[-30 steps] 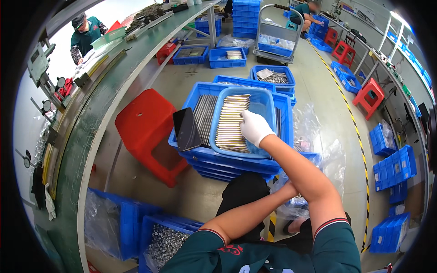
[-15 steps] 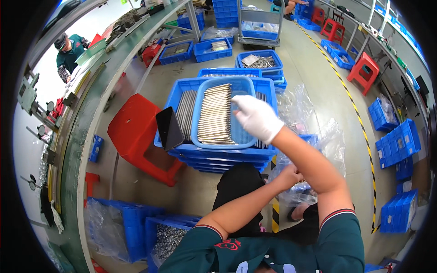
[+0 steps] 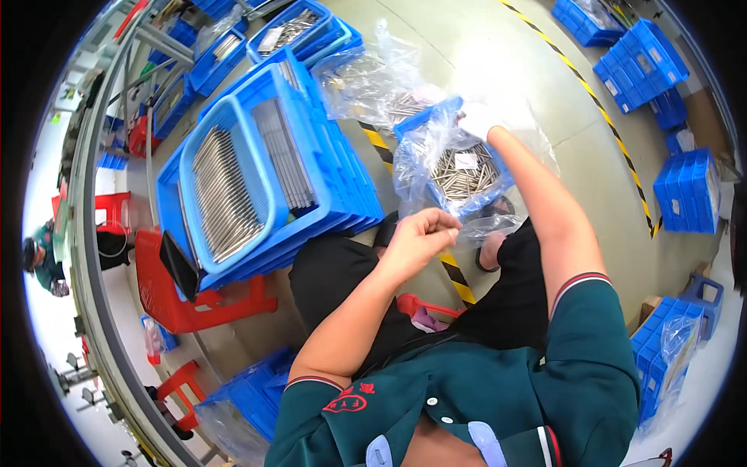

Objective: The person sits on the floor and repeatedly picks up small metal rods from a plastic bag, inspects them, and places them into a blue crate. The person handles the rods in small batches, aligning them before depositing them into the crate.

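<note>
My left hand (image 3: pixel 424 237) is bare, its fingers curled and pinched together beside the bagged bin; anything between them is too small to make out. My right forearm reaches over the same bin, and the white-gloved right hand (image 3: pixel 484 97) fades into bright glare, so its fingers do not show. Loose short metal pins (image 3: pixel 459 183) with a white slip fill this blue bin (image 3: pixel 468 208), lined with a clear plastic bag (image 3: pixel 412 167). To the left, a light-blue basket (image 3: pixel 274 198) holds metal pins (image 3: pixel 222 191) in neat rows, set on a blue crate (image 3: pixel 331 167) with more rods.
A black phone-like slab (image 3: pixel 179 265) leans at the stack's near corner, beside a red stool (image 3: pixel 156 284). Another bag of pins (image 3: pixel 405 105) lies behind the bin. Blue crates (image 3: pixel 685 191) stand at right; a workbench (image 3: pixel 97 257) runs along the left, with another person (image 3: pixel 48 261) beyond.
My view has swung right toward the bagged bin. My gloved right hand has left the basket and reached out over the bin. The left hand now shows its pinched fingers clearly.
</note>
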Motion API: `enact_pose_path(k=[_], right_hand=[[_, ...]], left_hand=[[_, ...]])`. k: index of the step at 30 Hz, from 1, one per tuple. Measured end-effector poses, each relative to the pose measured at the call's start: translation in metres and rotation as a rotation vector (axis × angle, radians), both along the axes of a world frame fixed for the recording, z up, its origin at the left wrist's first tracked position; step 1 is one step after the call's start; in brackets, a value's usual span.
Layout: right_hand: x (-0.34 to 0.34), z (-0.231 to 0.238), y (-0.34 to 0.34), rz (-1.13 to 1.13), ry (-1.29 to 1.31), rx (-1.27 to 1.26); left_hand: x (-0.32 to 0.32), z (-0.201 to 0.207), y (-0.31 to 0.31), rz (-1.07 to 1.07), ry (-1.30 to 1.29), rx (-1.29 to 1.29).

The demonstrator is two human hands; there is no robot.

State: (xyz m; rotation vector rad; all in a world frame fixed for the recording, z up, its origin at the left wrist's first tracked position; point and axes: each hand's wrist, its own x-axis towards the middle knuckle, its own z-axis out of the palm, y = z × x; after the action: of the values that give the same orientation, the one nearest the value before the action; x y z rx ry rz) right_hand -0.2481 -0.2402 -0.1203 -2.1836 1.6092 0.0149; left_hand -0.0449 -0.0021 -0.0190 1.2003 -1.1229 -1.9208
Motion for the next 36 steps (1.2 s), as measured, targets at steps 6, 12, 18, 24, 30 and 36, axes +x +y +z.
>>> enact_pose_path(k=[6, 12, 18, 24, 30, 36], right_hand=[[-0.026, -0.144, 0.032, 0.031, 0.168, 0.326], [-0.021, -0.185, 0.048, -0.178, -0.031, 0.332], [-0.041, -0.192, 0.051, -0.325, 0.089, 0.41], [-0.032, -0.206, 0.064, -0.301, 0.122, 0.252], [0.003, -0.207, 0.068, 0.242, 0.314, -0.149], [0.019, -0.239, 0.071, 0.258, 0.345, -0.104]], left_hand=[[-0.021, -0.009, -0.001, -0.179, -0.065, 0.079], [-0.02, -0.007, -0.004, -0.163, -0.09, 0.105], [-0.023, -0.001, -0.009, -0.214, -0.132, 0.176], [-0.018, 0.001, -0.008, -0.198, -0.132, 0.135], [-0.018, 0.005, -0.008, -0.202, -0.156, 0.119], [-0.018, 0.006, -0.014, -0.223, -0.193, 0.157]])
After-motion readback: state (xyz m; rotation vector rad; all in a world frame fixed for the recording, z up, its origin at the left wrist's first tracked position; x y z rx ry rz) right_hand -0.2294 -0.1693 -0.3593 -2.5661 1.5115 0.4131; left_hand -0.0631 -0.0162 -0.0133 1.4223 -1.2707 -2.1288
